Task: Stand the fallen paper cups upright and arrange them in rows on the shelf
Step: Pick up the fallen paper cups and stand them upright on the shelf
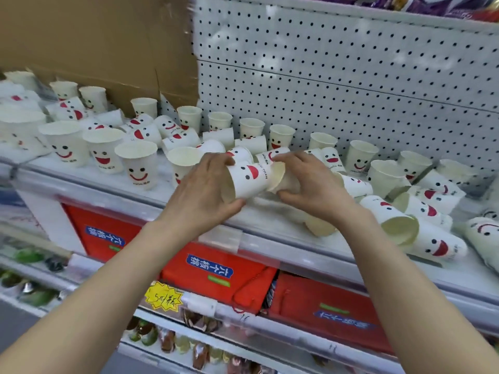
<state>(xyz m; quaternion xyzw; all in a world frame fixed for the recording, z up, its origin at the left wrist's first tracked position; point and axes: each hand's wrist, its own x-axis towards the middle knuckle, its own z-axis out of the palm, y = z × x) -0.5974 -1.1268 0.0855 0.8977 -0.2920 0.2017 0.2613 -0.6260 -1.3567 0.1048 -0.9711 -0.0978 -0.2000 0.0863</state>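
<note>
Hands both clamped: your left hand [205,190] grips 1 sideways cup [249,179], right hand [310,184] a 2nd cup [286,182], its mouth against the 1st's base, over the shelf [270,220].

The white paper cups [248,182] carry black dot eyes and a red smiling mouth, with cream insides. The white metal pegboard panel [351,76] shows rows of black holes. The flat cardboard sheet [94,36] is brown. The red soft packages [251,282] bear blue labels [209,267] with white characters. The star-shaped paper price tag [163,298] is yellow with black handwriting.
</note>
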